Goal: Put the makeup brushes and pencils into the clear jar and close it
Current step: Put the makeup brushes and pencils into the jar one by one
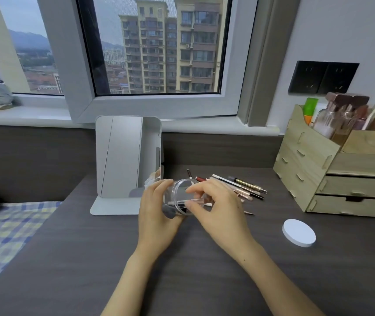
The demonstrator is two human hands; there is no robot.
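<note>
My left hand [156, 208] grips the clear jar [178, 195], tipped on its side with its open mouth toward the right. A brush with a grey bristle head [169, 212] lies inside the jar. My right hand [216, 201] is at the jar's mouth, fingers pinched on a thin brush handle [196, 201] that reaches into it. A pile of makeup brushes and pencils [243, 187] lies on the dark desk just behind my right hand. The jar's white round lid [298, 232] lies flat on the desk to the right.
A folding mirror [122, 160] stands behind the jar. A wooden organizer [332, 179] with drawers and cosmetic bottles occupies the right back. A checked cloth [6, 236] lies to the left. The desk [90, 270] runs toward me.
</note>
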